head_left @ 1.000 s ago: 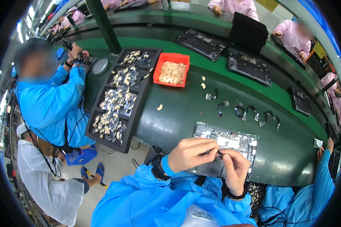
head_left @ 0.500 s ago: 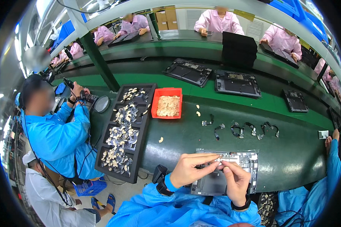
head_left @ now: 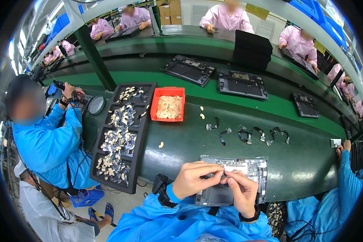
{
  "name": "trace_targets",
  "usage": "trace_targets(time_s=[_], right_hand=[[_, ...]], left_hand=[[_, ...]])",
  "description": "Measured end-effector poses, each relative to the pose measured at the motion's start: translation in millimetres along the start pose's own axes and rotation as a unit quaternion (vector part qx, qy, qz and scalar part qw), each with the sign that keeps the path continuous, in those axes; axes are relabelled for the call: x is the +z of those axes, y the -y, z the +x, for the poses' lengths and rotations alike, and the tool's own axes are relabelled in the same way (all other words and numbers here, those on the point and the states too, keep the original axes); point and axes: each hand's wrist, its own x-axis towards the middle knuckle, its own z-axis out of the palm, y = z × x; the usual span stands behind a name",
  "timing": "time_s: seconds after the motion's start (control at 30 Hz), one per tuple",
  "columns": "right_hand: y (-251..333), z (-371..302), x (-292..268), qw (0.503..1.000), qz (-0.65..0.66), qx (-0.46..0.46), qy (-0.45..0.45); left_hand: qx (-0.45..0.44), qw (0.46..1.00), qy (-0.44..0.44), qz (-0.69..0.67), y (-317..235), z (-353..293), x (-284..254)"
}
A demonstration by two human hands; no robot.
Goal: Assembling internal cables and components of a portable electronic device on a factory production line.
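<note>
An opened tablet [head_left: 252, 177] with its circuit board bare lies at the near edge of the green bench, under both my hands. My left hand [head_left: 195, 179] is closed in a pinch above the board. Its fingertips meet those of my right hand [head_left: 244, 189], which is pinched too. Between them is a small, partly dark piece, too covered by fingers to name. Beyond the tablet several short black flex cables [head_left: 245, 135] lie in a row. Cream-coloured curved pieces [head_left: 161, 144] are scattered to the left of them.
Left of me, a black compartment tray [head_left: 135, 161] holds flex cables and cream pieces, beside a red bin [head_left: 153, 115] of cream pieces. More opened tablets [head_left: 242, 84] lie at the back near a black stack [head_left: 252, 50]. Co-workers in blue sit at both sides.
The view has shifted, so the bench things appear further left and slightly higher. My hands remain together over the tablet, their fingertips slightly rearranged around the small piece.
</note>
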Motion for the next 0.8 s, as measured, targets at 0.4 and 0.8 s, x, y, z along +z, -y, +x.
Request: trace_targets(time_s=[0.4,0.8], right_hand=[[3,5,6,0.999,0.004,0.039,-0.029],[-6,5,-27,0.987,0.026,0.156,-0.037]], left_hand=[[0.117,0.983,-0.028,0.138,2,17,-20],[0.206,0.94,-0.018,0.273,0,50,-16]])
